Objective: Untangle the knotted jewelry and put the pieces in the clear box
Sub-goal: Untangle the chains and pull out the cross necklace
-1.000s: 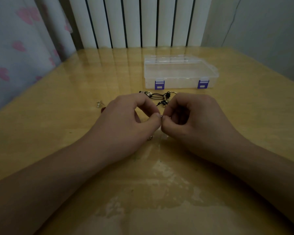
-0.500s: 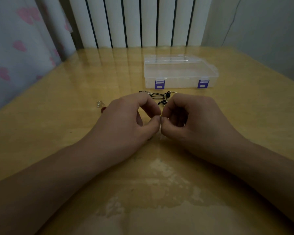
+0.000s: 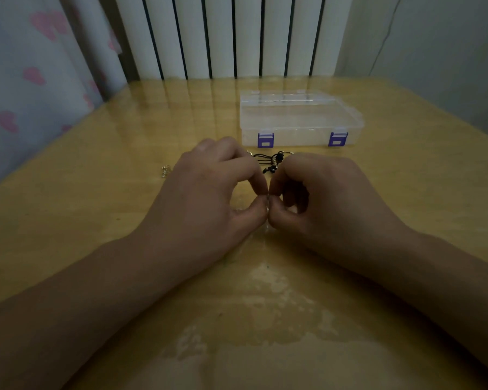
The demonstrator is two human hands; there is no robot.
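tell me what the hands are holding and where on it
Left hand and right hand each pinch something tiny between thumb and forefinger where their tips meet, probably a fine chain; the piece and the spot on it are too small to tell.

Since a second ago my left hand (image 3: 209, 192) and right hand (image 3: 321, 192) have barely shifted, only my pinching fingertips (image 3: 261, 202) have edged up and closed tighter together, hiding the small bright bit that showed beneath them.
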